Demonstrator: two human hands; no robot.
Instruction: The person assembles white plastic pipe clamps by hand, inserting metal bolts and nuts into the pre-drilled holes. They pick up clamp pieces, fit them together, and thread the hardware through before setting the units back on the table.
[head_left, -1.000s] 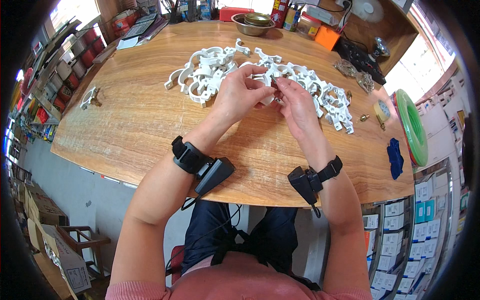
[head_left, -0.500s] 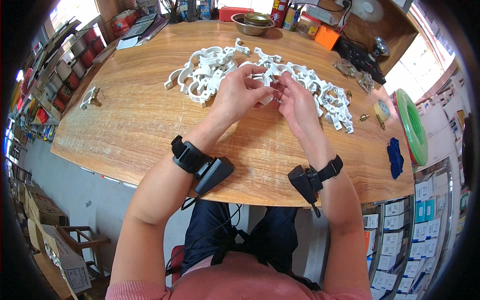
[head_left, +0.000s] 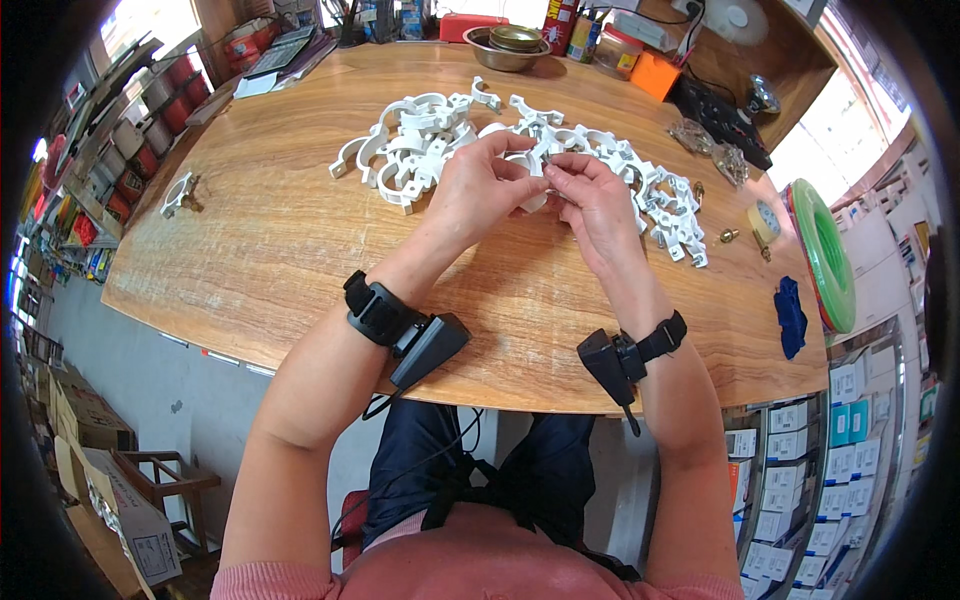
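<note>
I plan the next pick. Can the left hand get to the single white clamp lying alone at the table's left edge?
Probably yes: the white clamp lies on bare wood with nothing between it and the left hand.

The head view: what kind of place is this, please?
Probably a small hardware shop or workshop. Both hands work a white plastic pipe clamp over a wooden table heaped with more clamps, with shelves of small boxes and a green hose coil beside.

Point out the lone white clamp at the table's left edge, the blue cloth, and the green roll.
lone white clamp (head_left: 177, 193), head view, on its curved band.
blue cloth (head_left: 790, 315), head view, on its middle fold.
green roll (head_left: 828, 255), head view, on its outer green rim.
</note>
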